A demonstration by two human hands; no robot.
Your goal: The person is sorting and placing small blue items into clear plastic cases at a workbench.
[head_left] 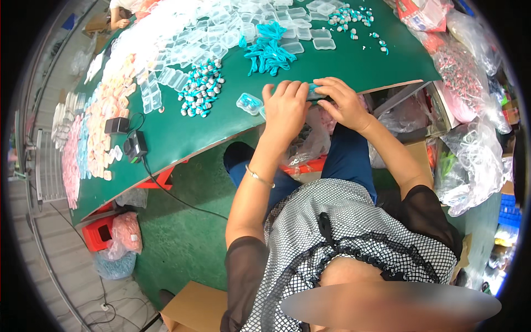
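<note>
At the table's near edge my left hand (286, 108) is closed, its fingers curled over the end of a small clear plastic box (313, 92) with something teal in it. My right hand (345, 104) pinches the other end of this box between thumb and fingers. Much of the box is hidden by the fingers. Just left of my left hand lies another clear box (249, 103) holding teal cord. Beyond the hands are a heap of teal cords (270, 52) and a pile of teal-and-grey striped beads (201, 88).
Many clear boxes (221, 27) cover the far part of the green table (232, 83). More beads (351, 19) lie at the far right. Black adapters (134, 146) with a cable sit at left, near peach pieces (105, 127). Plastic bags (462, 77) crowd the right side.
</note>
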